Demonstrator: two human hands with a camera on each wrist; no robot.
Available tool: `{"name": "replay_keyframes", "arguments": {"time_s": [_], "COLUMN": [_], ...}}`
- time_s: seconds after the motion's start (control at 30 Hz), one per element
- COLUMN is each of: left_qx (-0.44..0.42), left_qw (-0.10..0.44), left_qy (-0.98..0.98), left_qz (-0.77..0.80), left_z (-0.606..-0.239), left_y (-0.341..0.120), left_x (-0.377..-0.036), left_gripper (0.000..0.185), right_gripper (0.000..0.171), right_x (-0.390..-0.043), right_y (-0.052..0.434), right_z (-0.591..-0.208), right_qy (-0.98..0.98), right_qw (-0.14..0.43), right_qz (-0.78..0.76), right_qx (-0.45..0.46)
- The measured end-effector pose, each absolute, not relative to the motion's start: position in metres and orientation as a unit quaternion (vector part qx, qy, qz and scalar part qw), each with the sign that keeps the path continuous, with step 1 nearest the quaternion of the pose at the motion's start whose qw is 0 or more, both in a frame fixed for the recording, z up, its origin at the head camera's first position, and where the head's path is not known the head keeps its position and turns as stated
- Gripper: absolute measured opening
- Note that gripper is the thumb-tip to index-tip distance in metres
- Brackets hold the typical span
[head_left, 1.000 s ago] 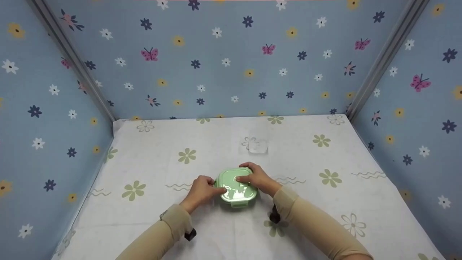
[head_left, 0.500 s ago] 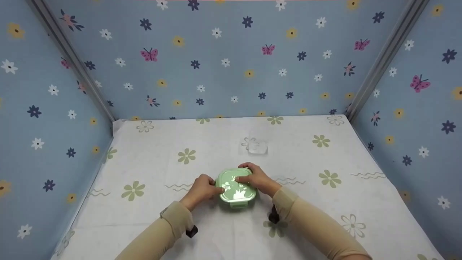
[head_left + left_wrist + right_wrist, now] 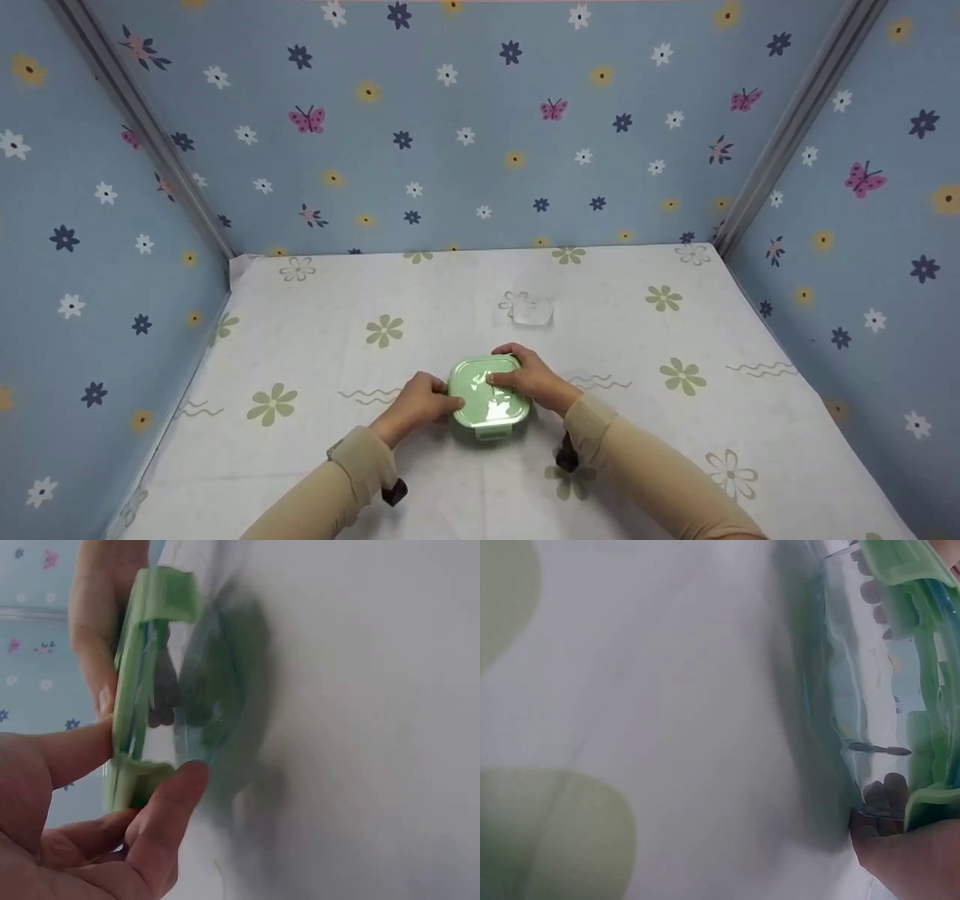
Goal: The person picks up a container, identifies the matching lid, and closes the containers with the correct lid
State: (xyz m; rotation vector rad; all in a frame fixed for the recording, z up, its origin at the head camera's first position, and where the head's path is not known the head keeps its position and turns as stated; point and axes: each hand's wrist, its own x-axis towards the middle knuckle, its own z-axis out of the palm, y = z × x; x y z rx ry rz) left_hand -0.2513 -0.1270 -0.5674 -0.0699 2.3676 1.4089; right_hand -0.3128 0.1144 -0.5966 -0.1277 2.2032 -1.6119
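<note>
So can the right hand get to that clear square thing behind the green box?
Probably yes. The right hand rests on the green lid, and only bare tablecloth lies between it and the clear square thing.

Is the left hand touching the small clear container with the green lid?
Touching. In the left wrist view, the left hand has its thumb and fingers pinching the clear container with the green lid at its side latch.

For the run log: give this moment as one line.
left hand: grips container side | right hand: on green lid | glass container: on tablecloth
</note>
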Motion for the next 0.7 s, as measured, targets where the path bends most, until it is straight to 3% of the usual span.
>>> {"name": "replay_keyframes", "arguments": {"time_s": [0.13, 0.3, 0.7], "left_qx": [-0.021, -0.035, -0.051], "left_qw": [0.177, 0.168, 0.192], "left_qy": [0.843, 0.848, 0.852], "left_qz": [0.508, 0.502, 0.485], "left_z": [-0.573, -0.577, -0.58], "left_y": [-0.128, -0.131, -0.13], "left_x": [-0.25, -0.252, -0.257], "left_gripper": [0.029, 0.043, 0.048], "right_gripper": [0.052, 0.052, 0.056], "right_x": [-0.311, -0.31, -0.312], "right_y": [0.115, 0.114, 0.117], "right_z": [-0.597, -0.598, -0.6], "right_qy": [0.788, 0.781, 0.762], "right_qw": [0.204, 0.203, 0.221], "right_qz": [-0.579, -0.589, -0.606], "right_qx": [-0.049, -0.054, -0.053]}}
